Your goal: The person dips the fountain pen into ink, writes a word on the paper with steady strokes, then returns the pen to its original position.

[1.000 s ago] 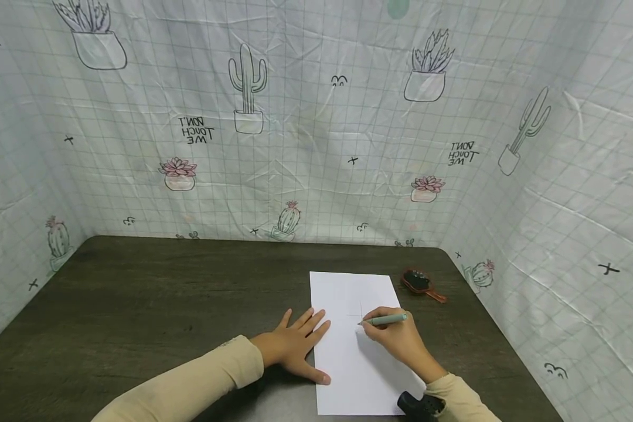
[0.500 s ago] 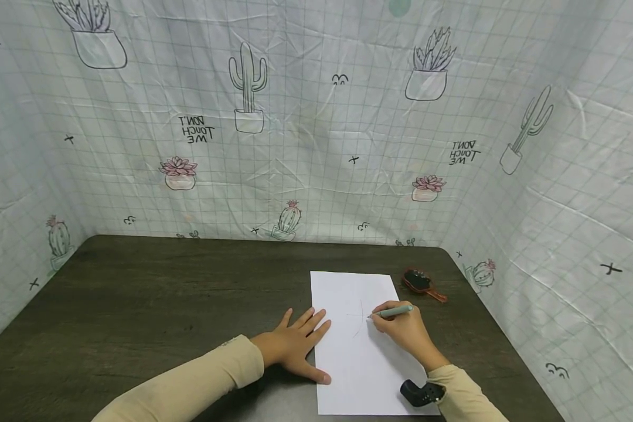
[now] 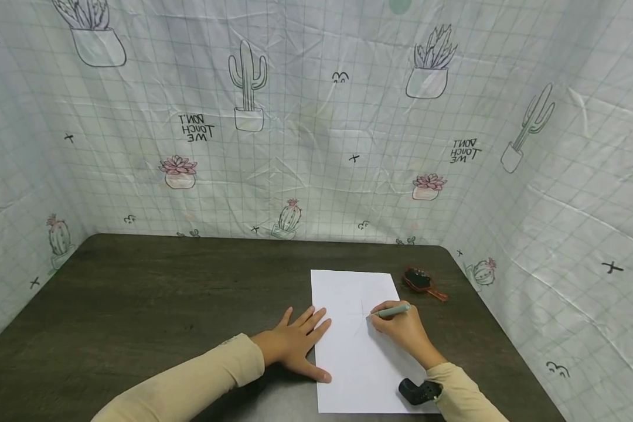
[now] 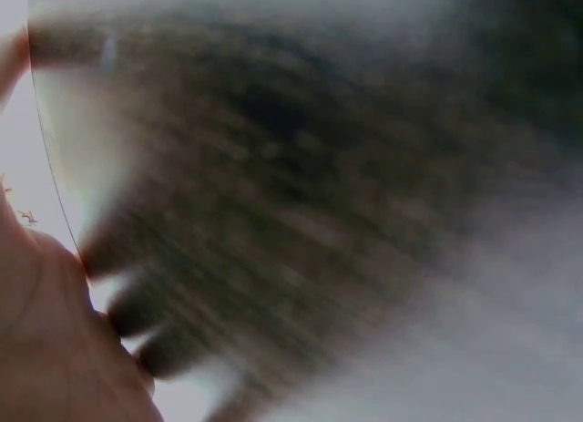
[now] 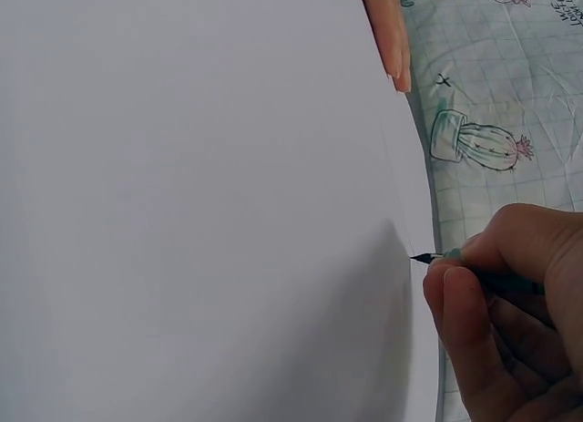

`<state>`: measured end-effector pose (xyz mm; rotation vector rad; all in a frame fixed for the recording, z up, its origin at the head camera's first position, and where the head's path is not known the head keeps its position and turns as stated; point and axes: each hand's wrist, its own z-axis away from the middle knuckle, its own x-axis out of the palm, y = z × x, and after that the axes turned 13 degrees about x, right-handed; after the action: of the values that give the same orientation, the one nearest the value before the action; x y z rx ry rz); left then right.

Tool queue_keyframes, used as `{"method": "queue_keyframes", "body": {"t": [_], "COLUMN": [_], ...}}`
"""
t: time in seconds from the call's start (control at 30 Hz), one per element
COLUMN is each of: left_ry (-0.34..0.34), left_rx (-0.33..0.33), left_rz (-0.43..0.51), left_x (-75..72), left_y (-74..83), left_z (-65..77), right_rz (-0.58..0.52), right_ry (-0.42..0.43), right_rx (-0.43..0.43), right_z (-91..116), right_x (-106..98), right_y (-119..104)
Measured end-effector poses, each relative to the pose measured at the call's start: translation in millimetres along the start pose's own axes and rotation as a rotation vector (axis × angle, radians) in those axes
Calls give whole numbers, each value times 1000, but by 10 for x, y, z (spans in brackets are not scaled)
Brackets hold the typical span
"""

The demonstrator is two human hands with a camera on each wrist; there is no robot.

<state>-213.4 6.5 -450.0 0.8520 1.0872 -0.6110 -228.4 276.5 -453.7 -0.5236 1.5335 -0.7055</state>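
A white sheet of paper (image 3: 348, 375) lies on the dark table, bearing faint thin lines: a cross and a slanting stroke below it. My right hand (image 3: 401, 328) pinches a light green pen (image 3: 395, 310) between thumb and fingers, beside the cross. In the right wrist view the dark pointed tip of the pen (image 5: 424, 257) is at the paper's surface; whether it touches, I cannot tell. With fingers spread, my left hand (image 3: 298, 346) rests flat over the paper's left edge. The left wrist view shows part of the left palm (image 4: 55, 331), the rest badly blurred.
A brown hairbrush with dark bristles (image 3: 422, 282) lies right of the paper's far corner. Around the table (image 3: 163, 293) hangs a white gridded curtain (image 3: 306, 146) printed with cacti. A black device (image 3: 418, 391) is strapped to my right wrist above the paper.
My right hand has shifted slightly up and to the right with the pen. A slanting stroke now shows below the cross. The left hand stays in place.
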Motion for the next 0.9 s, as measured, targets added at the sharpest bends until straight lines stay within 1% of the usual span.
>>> {"method": "queue_keyframes", "body": {"t": [0.17,0.27,0.6,0.9], "left_ry": [0,-4,-5,-18], "left_rx": [-7,-8,-5,-14], "left_rz": [-13,-15,-5,-13], "left_x": [19,14,-12,16], "left_y": [-19,-12,-6,-14], "left_z": [-32,-35,-36,-35], "right_rz": [-5,11,54,61], "right_ry": [12,16,20,2], "right_rx": [-15,-17,7,30], "right_z": [14,26,109,219], "right_x": [-16,-22,-83,-146], "right_y": [-5,7,15,30]}}
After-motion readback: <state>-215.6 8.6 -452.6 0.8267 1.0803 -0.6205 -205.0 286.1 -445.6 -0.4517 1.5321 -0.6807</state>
